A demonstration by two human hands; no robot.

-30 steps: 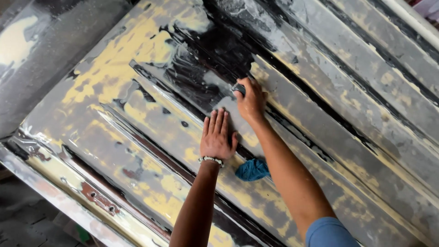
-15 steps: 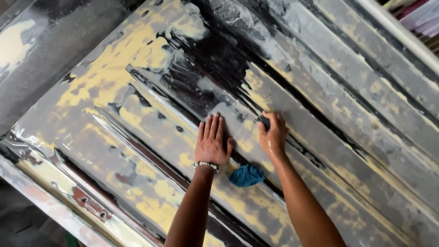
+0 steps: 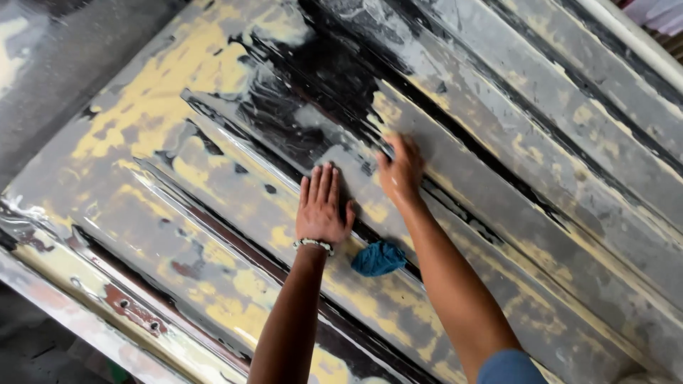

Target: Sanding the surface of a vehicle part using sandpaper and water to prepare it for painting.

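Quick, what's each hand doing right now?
Left hand: open, flat on the panel, holding nothing.
Right hand: pressed to the panel, blurred; cannot tell whether it holds anything.

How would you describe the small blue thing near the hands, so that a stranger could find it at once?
Start from the big ribbed metal panel, worn grey, yellow and black. The left hand lies flat on it, and just right of that wrist sits a crumpled blue cloth. It is the only blue, soft thing on the panel.
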